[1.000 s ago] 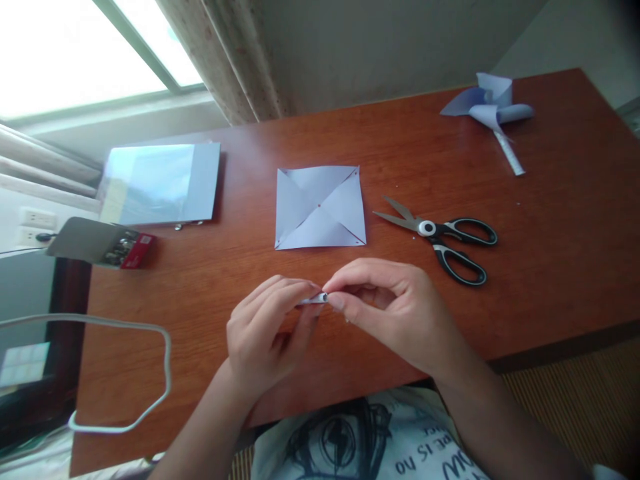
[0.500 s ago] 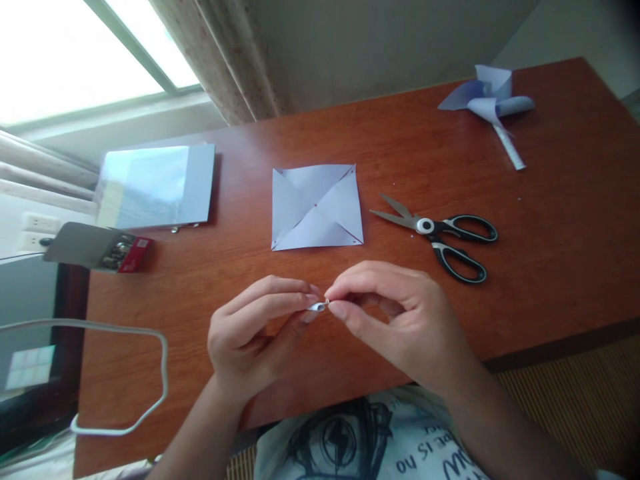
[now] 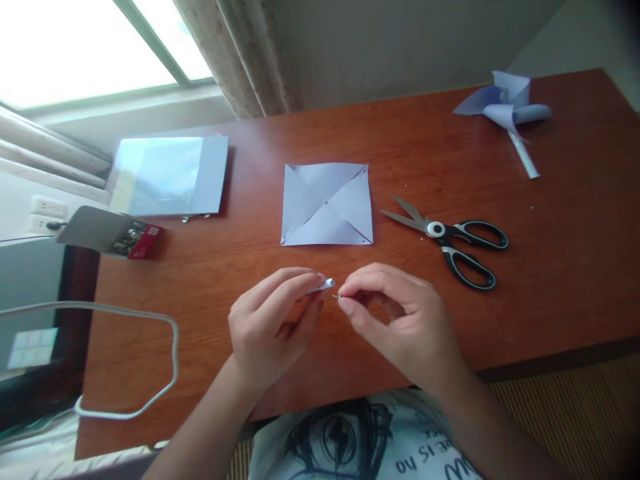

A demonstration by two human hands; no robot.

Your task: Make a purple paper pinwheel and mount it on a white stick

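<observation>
My left hand (image 3: 275, 313) is closed on a thin rolled paper tube (image 3: 327, 284), its open end sticking out to the right past my fingertips. Between thumb and forefinger, my right hand (image 3: 400, 310) pinches a small pin (image 3: 338, 296), whose thin point faces left. A narrow gap separates the pin from the tube. Beyond my hands a square of white paper (image 3: 327, 223) lies flat, with diagonal cuts and small dots at its middle and corners. Scissors (image 3: 445, 231) with black handles rest to its right, blades slightly apart.
A finished paper pinwheel (image 3: 510, 110) lies at the far right. At the left are a pale flat folder or book (image 3: 170, 177) and an opened red and grey box (image 3: 143, 241) with small shiny metal things inside. A white cable (image 3: 173, 333) loops over the left edge.
The pin and the tube's end were touching or nearly so; now they are apart. My left hand has risen slightly and turned the tube. The view has shifted a little.
</observation>
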